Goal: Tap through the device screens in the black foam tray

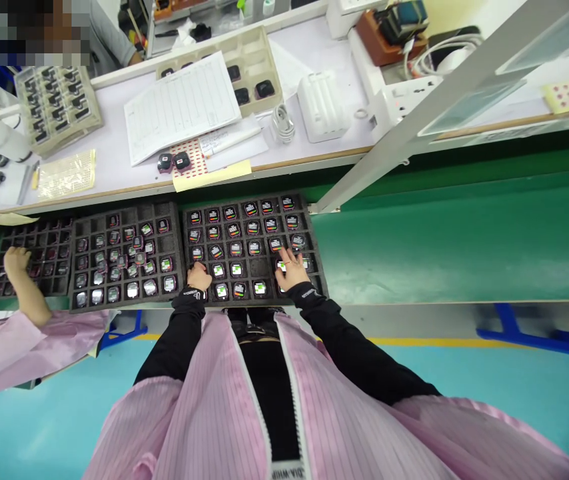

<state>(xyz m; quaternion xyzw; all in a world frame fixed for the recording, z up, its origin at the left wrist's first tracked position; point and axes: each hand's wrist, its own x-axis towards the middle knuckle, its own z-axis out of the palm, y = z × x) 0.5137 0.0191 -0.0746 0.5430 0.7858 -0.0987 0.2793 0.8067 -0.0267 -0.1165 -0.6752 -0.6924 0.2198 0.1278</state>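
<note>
A dark foam tray [256, 268] lies before me on the green bench, its compartments holding several square smartwatch bodies [251, 209] with lit screens. Some screens are mostly white and green, others dark with coloured bars. Over the tray's left side rests my left hand [198, 277]; it covers a compartment, and its fingertips are too hidden to tell what they touch. At the right side, my right hand [293, 268] has its fingers apart and stretched over the lit watch bodies, touching or just above them. The compartment left of that hand holds nothing.
A second foam tray [77, 263] with watch bodies, some heaped, stands to the left. Beyond it, a co-worker's hand [17, 263] reaches over another tray. The raised shelf carries papers [179, 107], a white adapter [322, 107] and a beige tray [269, 57]. A slanted metal post [359, 170] rises at right.
</note>
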